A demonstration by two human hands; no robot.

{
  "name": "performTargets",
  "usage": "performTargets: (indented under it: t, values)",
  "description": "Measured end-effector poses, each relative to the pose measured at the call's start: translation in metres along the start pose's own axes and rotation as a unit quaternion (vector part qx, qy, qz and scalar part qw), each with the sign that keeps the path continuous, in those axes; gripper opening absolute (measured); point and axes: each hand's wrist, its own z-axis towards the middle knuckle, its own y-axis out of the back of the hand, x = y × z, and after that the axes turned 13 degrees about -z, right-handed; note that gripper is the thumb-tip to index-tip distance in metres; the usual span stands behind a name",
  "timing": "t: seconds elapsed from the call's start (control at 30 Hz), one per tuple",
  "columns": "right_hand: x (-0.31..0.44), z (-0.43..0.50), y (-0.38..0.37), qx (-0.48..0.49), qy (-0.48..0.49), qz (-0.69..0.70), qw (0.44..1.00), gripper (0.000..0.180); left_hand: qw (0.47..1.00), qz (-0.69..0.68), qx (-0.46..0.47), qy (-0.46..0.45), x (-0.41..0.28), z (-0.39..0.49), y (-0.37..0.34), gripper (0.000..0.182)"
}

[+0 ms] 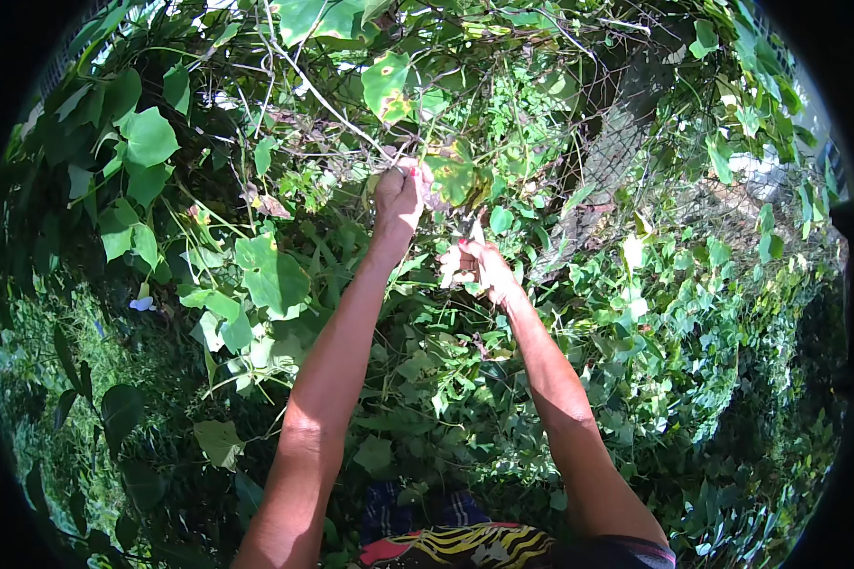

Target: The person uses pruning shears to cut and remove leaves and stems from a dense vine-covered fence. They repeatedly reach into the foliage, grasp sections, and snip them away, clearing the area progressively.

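Note:
Fingers closed, my left hand (400, 192) grips a thin vine stem (338, 117) in front of a wire mesh fence. A yellowing, spotted leaf (454, 174) hangs just right of its fingertips. Lower and to the right, my right hand (478, 270) has its fingers curled, with a small dark, pointed object (474, 226) showing above the thumb. Its kind is not plain, and part of it is hidden by the fingers. Another green leaf with brown and yellow spots (386, 87) is above my left hand.
Wire mesh (615, 153) runs across the upper right, tangled with dry stems. A grey post or trunk (630, 114) slants behind it. Broad vine leaves (272, 274) crowd the left, and a white flower (142, 302) hangs there. Dense leafy ground growth (498, 419) lies below the hands.

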Motion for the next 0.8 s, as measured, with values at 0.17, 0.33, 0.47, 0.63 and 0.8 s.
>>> performTargets:
  t: [0.17,0.33,0.47,0.63,0.8]
  values:
    - [0.031,0.029,0.026,0.026,0.067,0.061,0.996,0.026,0.987,-0.096,-0.074,0.110,-0.001,-0.028,-0.018,0.019]
    - [0.057,0.057,0.027,-0.029,0.115,0.117,0.986,0.011,0.992,-0.118,-0.015,0.039,0.014,-0.040,-0.018,0.021]
    - [0.087,0.071,0.035,0.015,0.062,0.126,0.990,0.022,0.992,-0.098,-0.007,0.074,0.019,-0.034,-0.012,0.017]
    - [0.110,0.086,0.029,0.003,0.150,0.103,0.983,0.020,0.995,-0.093,0.012,0.030,0.026,-0.030,-0.014,0.014]
    - [0.123,0.092,0.035,0.031,0.119,0.226,0.966,0.020,0.997,-0.071,0.021,0.012,0.032,-0.024,-0.008,0.016]
